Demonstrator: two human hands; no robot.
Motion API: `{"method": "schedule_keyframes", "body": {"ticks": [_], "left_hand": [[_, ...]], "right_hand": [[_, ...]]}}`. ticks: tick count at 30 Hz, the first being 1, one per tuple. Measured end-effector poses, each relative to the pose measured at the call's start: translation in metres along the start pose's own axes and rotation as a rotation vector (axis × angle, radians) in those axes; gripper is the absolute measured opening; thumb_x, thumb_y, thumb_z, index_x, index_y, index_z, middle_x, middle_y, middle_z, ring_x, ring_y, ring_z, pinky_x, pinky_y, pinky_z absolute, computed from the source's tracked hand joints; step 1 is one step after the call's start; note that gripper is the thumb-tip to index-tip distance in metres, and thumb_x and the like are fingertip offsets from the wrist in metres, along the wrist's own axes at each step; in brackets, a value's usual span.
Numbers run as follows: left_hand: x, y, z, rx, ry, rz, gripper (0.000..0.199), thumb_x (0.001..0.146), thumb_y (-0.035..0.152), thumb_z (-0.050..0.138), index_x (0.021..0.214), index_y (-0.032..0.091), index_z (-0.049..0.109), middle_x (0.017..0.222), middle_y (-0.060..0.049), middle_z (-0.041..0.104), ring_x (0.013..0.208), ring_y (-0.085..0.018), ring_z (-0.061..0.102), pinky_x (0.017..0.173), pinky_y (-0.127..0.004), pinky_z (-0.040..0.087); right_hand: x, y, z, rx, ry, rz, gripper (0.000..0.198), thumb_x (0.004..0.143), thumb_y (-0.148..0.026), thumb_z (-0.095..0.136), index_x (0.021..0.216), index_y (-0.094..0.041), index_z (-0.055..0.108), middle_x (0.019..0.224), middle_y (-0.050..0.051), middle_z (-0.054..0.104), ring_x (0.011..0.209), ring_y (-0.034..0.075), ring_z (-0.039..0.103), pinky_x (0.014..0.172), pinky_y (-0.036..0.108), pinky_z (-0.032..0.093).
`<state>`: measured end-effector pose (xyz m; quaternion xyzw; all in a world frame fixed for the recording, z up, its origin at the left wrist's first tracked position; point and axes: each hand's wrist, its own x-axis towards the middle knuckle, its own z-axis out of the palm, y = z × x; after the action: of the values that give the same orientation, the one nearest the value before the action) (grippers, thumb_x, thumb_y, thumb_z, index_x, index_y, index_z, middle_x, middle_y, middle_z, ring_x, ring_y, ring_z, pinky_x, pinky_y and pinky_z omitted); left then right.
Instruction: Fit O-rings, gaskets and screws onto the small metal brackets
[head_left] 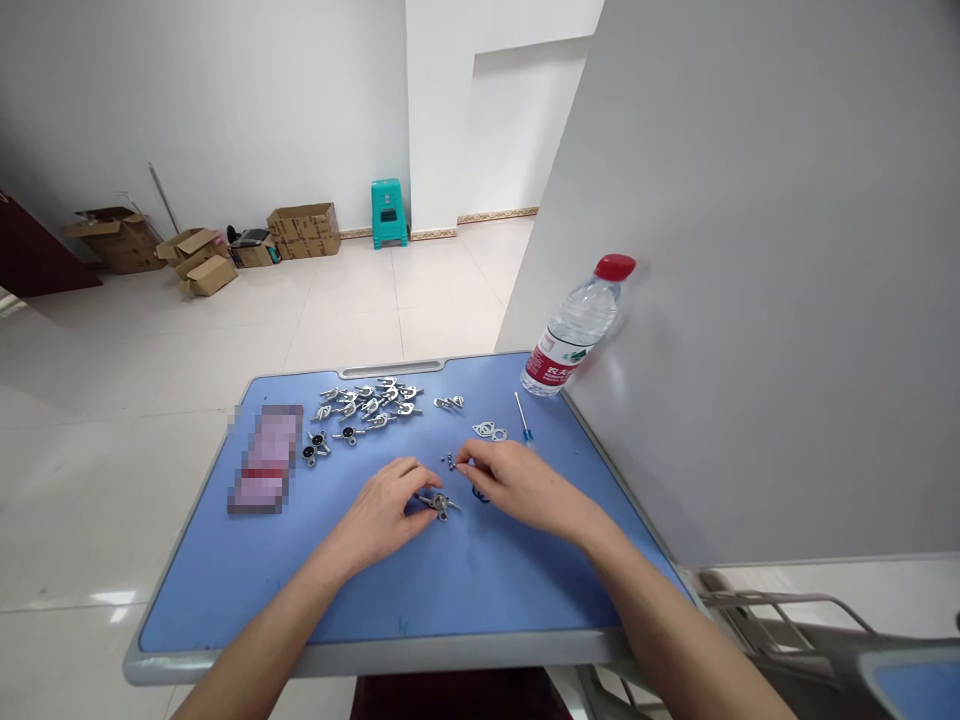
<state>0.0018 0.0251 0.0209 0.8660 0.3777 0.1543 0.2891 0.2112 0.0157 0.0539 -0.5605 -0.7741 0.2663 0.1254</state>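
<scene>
My left hand [390,505] has its thumb and fingers closed around a small metal fitting [441,503] with side pipes, which rests on the blue desk. To its right, my right hand [514,480] pinches its fingertips together at a few tiny metal pieces [448,459]; what lies between the fingertips is too small to make out. Black rings [480,494] sit partly hidden below that hand. Flat metal gaskets [491,431] lie just beyond it. A screwdriver [523,415] with a blue handle lies farther right, its handle partly covered by my right hand.
Many similar metal fittings [369,404] lie at the desk's far side, with several black-topped ones [349,434] nearer. A blurred pink item [266,460] lies left. A water bottle [574,330] stands at the far right by a grey panel [750,300]. Cardboard boxes [304,230] and a green stool [388,212] line the wall.
</scene>
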Motion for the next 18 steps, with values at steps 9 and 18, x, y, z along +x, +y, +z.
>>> {"method": "schedule_keyframes", "body": {"ticks": [9,18], "left_hand": [[0.002,-0.004,0.004,-0.020,-0.020,0.101,0.015,0.089,0.014,0.056,0.099,0.023,0.061,0.100,-0.002,0.062,0.095,-0.020,0.053,0.083,-0.031,0.044],[0.004,-0.004,0.004,-0.072,-0.028,0.076,0.014,0.091,0.016,0.053,0.097,0.023,0.063,0.097,-0.002,0.063,0.092,-0.018,0.055,0.081,-0.030,0.045]], "right_hand": [[0.000,0.019,-0.017,-0.100,-0.082,0.091,0.013,0.084,-0.017,0.052,0.078,-0.019,0.063,0.070,0.000,0.062,0.063,0.012,0.052,0.056,0.023,0.029],[-0.001,0.029,-0.020,-0.160,-0.052,0.156,0.016,0.082,-0.013,0.051,0.077,-0.020,0.064,0.069,0.001,0.063,0.063,0.013,0.052,0.055,0.024,0.027]]}}
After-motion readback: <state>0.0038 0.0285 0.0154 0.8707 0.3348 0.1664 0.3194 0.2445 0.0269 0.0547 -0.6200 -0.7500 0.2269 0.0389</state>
